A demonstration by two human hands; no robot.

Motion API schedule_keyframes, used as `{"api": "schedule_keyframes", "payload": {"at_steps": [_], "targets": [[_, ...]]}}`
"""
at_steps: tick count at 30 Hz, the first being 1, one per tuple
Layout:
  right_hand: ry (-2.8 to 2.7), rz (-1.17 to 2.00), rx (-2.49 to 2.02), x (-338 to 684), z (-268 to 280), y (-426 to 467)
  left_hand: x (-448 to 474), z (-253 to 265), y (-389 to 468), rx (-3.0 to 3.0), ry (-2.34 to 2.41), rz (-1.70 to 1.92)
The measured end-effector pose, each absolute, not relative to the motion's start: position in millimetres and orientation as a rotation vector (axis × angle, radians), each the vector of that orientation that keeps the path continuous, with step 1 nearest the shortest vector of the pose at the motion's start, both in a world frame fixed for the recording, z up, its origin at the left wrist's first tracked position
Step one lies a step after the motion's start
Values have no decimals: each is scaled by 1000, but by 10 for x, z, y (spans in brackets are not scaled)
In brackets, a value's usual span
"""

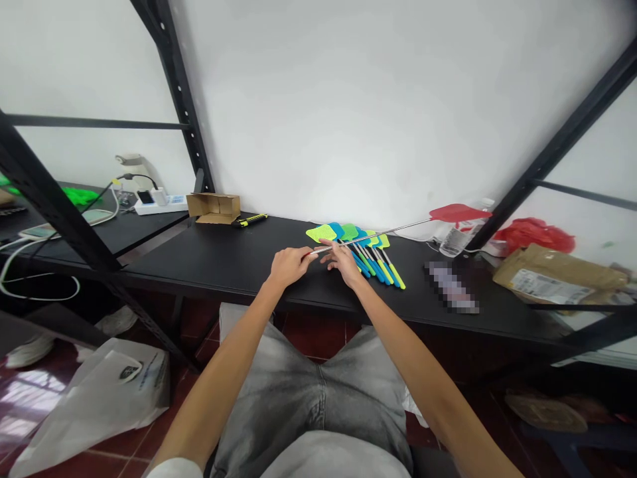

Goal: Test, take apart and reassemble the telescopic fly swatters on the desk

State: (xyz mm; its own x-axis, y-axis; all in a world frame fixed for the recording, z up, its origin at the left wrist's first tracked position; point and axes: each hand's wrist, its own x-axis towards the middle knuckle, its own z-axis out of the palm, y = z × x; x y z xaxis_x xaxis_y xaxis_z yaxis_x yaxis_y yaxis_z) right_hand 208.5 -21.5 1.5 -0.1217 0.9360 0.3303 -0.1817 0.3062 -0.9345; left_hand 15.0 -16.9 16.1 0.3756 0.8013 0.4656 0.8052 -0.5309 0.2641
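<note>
A red fly swatter (pixel 458 213) with a long, drawn-out metal rod slants across the desk, its head up at the right. My left hand (pixel 290 265) is closed round its handle, most of which is hidden in the fingers. Just beside it, my right hand (pixel 342 261) has the rod between its fingers, some of them loosely spread. Behind and right of my right hand lies a fanned row of several fly swatters with short metal rods, among them a yellow-green one (pixel 322 233) at the left end. Their blue, green and yellow handles (pixel 394 269) point toward me.
An open cardboard box (pixel 213 208) and a black-and-yellow utility knife (pixel 250 220) lie at the back left. Toward the right are a clear plastic cup (pixel 453 241), a blurred-out object (pixel 452 287), a brown parcel (pixel 552 275) and a red bag (pixel 535 235). Black shelf posts (pixel 176 86) flank the desk.
</note>
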Motion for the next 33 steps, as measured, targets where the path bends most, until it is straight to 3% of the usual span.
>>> {"api": "schedule_keyframes", "payload": {"at_steps": [16, 33], "targets": [[-552, 610, -697, 2629, 152, -82, 143, 156, -175, -2578, -1525, -860], [-787, 736, -776, 2465, 129, -128, 109, 142, -115, -2502, -1603, -791]]}}
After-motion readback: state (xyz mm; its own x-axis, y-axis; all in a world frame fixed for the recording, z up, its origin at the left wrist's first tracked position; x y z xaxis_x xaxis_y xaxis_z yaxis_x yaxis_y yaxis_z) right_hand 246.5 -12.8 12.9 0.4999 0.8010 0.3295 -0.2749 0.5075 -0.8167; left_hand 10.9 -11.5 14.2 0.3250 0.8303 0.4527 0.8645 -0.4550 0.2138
